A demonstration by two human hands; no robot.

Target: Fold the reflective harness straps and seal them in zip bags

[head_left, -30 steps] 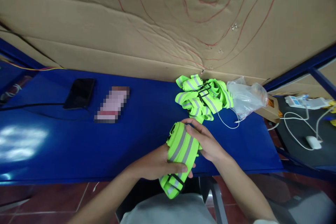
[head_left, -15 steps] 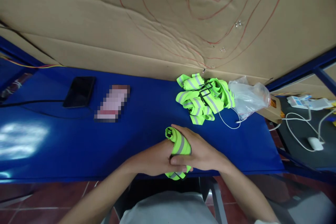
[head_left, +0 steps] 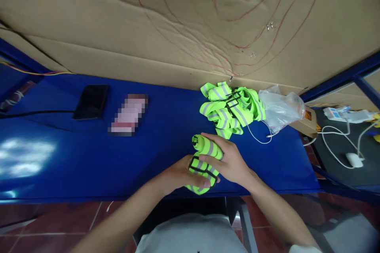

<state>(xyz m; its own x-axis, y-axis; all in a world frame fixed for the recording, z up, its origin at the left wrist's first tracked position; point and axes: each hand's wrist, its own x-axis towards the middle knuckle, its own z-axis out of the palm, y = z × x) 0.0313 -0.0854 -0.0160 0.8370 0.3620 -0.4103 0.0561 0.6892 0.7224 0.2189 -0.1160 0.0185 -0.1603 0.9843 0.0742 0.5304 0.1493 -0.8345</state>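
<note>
While the left hand (head_left: 178, 174) clamps the lower part of a rolled, fluorescent-green fabric strap bundle with grey stripes (head_left: 211, 149), its thumb lying across the front, the right hand (head_left: 233, 163) grips the upper right side, thumb laid over the fabric. Both hands are closed on the bundle. A black rectangular buckle (head_left: 194, 162) shows between the two thumbs. The bundle is at the near edge of a glossy blue table (head_left: 166, 126); whether it touches the surface cannot be determined. Just beyond lies a loose heap of matching green striped straps (head_left: 222, 116), in contact on its right with a crumpled clear plastic bag (head_left: 280, 108). A thin white cable (head_left: 258, 140) curves near both. Well apart, to the left, lies a flat black rectangular device (head_left: 91, 102).
</note>
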